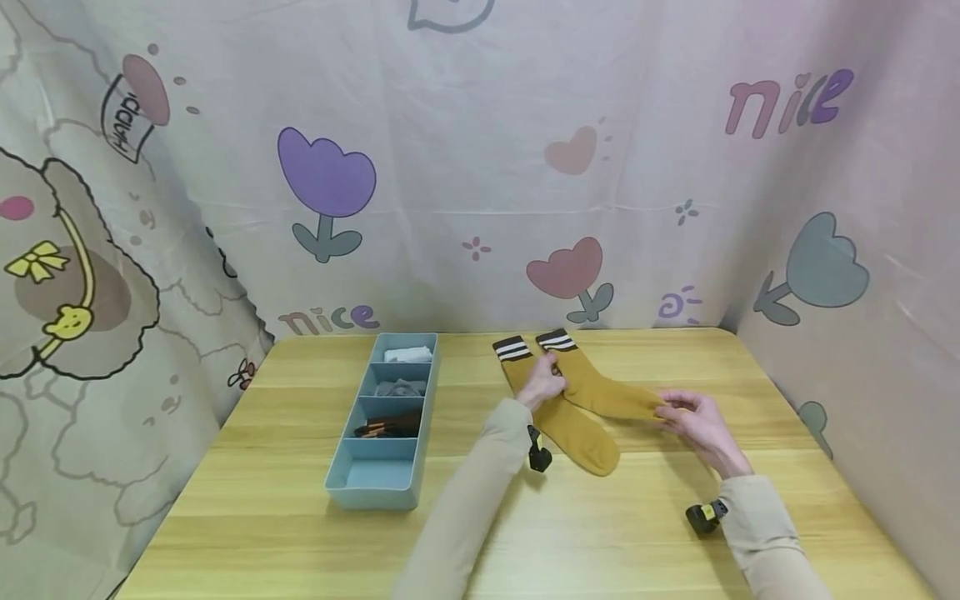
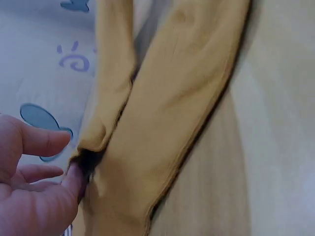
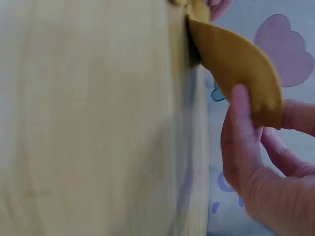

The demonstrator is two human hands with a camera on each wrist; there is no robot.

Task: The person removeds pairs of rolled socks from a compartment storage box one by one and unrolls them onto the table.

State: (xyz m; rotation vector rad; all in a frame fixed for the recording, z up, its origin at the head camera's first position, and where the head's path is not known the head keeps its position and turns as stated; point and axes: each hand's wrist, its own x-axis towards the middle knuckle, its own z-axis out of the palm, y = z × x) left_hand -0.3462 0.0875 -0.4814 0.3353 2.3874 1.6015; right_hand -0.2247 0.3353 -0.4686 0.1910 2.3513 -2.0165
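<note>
Two mustard-yellow socks with dark, white-striped cuffs lie crossing on the table. My right hand (image 1: 697, 421) pinches the toe of the upper sock (image 1: 600, 393) between thumb and fingers, raising that end off the wood, as the right wrist view shows. Near this sock's cuff is my left hand (image 1: 543, 383), its fingertips at the fabric edge. In the left wrist view its thumb (image 2: 47, 141) stands apart from the fingers, and one fingertip reaches a dark fold at the edge. The lower sock (image 1: 577, 437) lies flat, partly hidden by the left hand and the upper sock.
Left of the socks stands a long blue-grey divided box (image 1: 422, 450). Its compartments hold a white folded item (image 1: 407, 355), a grey cloth item (image 1: 401, 388) and dark brown items (image 1: 390, 424); the front one is bare. A patterned curtain (image 1: 465, 167) hangs behind the table (image 1: 600, 533).
</note>
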